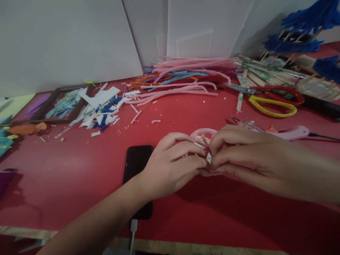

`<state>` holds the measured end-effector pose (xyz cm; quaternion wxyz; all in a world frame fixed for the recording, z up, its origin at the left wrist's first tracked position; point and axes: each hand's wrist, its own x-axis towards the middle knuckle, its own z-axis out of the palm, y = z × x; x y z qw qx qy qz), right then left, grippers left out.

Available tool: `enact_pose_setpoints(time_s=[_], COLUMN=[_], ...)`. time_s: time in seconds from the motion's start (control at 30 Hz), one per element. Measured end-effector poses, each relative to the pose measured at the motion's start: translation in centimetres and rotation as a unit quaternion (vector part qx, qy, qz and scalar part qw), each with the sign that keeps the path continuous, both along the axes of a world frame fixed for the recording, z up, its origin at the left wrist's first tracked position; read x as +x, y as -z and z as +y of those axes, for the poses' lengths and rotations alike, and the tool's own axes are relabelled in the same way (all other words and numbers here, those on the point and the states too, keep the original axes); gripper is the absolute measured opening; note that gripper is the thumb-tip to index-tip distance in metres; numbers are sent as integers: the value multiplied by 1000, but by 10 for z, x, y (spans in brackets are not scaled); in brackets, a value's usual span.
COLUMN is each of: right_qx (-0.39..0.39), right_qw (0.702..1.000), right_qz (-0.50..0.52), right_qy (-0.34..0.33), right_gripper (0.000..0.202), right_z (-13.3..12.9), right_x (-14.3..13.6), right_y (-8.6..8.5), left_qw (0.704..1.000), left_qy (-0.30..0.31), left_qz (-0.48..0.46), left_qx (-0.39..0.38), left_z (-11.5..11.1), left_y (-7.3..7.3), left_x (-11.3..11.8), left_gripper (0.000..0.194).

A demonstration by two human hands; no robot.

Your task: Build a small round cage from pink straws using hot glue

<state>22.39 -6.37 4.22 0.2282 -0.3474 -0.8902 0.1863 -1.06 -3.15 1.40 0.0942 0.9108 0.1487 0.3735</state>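
Note:
Near the middle of the red table, my left hand point(176, 163) and my right hand point(247, 156) meet around a small pink and white craft piece point(203, 134). Its pink curved strips show above the fingertips; the rest is mostly covered by my fingers. The fingers of my left hand are bent over its left side. On its right side, my right hand pinches it between thumb and fingers. Under my left wrist lies a black phone point(137, 161) with a white cable point(132, 230) at its lower end.
Pink strips point(186, 88) lie along the wall behind. Scissors point(273, 106), a pink glue gun point(294, 132) and blue-topped stick pieces point(294, 44) are at the right. White and blue scraps point(102, 109) and a dark frame point(57, 106) are at the left.

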Motion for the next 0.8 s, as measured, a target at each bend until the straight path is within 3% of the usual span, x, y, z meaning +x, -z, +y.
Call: enact_pose_setpoints(time_s=[0.23, 0.47, 0.8], right_qx=[25, 43, 49], right_qw=[999, 999, 999], right_qz=[-21, 6, 22], right_qy=[-17, -16, -6], right_gripper=[23, 23, 15], right_z=[0, 2, -1], right_x=[6, 20, 16], right_y=[-7, 3, 11], left_qw=[1000, 1000, 989], left_qy=[-11, -8, -41], left_qz=[16, 17, 6], left_qx=[-1, 22, 142], left_z=[-3, -4, -12], left_y=[-4, -4, -2], left_x=[2, 1, 0], left_gripper=[8, 8, 7])
